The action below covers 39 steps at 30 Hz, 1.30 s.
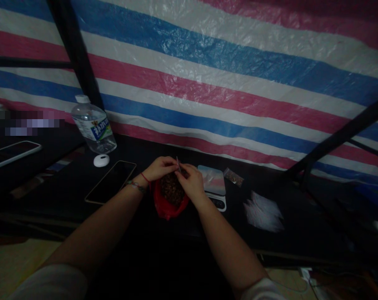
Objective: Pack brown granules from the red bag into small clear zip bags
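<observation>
Pinching a packet over an open red bag leaves little margin

Through the head camera I see the left hand (163, 167) and the right hand (191, 182) meeting fingertip to fingertip, fingers drawn nearly closed on a small packet (178, 163). It stands on edge between them, just above the far side of the red bag (169, 211), whose mouth lies open around a heap of brown pieces (171, 191). From here I cannot tell whether the packet is sealed.

My main worry is that narrow pinch: if either set of fingertips slipped, the packet could tip and shed whatever it contains. The red bag looks soft, so a wrist pressing its rim could fold it down and let pieces roll onto the black tabletop (138, 151).

I would also watch the right side. That hand overlaps the scale (211, 180) in my view, and I cannot tell whether they touch; a bump could shift it. Beyond sit a filled bag (234, 177) and a loose pile of clear bags (264, 212), which a sweeping forearm might scatter. On the left, the bracelet (137, 186) could catch the phone (111, 182) beside it.
</observation>
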Motion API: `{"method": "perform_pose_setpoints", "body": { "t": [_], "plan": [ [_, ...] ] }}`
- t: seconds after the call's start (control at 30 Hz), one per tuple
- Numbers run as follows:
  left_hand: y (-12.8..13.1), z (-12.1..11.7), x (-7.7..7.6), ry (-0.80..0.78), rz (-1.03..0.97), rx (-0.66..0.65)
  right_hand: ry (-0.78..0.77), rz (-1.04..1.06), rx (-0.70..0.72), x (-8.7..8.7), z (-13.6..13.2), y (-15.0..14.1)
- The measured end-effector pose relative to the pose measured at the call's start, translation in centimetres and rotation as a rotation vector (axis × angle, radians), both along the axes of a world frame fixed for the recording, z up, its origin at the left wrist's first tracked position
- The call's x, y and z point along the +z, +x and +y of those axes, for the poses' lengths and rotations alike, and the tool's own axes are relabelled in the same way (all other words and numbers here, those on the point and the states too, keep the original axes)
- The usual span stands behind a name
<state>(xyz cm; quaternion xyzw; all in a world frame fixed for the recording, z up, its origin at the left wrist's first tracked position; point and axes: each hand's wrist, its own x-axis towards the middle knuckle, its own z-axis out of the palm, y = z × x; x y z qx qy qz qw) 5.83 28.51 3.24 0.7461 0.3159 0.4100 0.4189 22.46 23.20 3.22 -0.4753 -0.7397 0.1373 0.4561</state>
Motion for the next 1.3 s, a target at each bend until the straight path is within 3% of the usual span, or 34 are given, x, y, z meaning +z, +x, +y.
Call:
{"method": "perform_pose_setpoints", "body": {
  "t": [0.53, 0.83, 1.03, 1.13, 1.3],
  "plan": [
    [0.0, 0.0, -0.2, 0.27, 0.128, 0.001, -0.067, 0.116, -0.067, -0.2, 0.3, 0.4],
    [1.2, -1.2, 1.0, 0.337, 0.2, 0.039, 0.02, -0.114, -0.174, 0.1, 0.0, 0.3],
    [1.3, -1.7, 1.4, 0.409, 0.282, 0.082, 0.066, -0.116, -0.309, 0.4, 0.2, 1.2],
    [1.0, -1.6, 1.4, 0.389, 0.279, 0.112, 0.05, -0.075, -0.271, 0.7, 0.2, 1.4],
    [0.3, -1.3, 1.3, 0.413, 0.178, 0.145, 0.064, 0.152, -0.075, 0.5, 0.7, 1.5]
  ]
}}
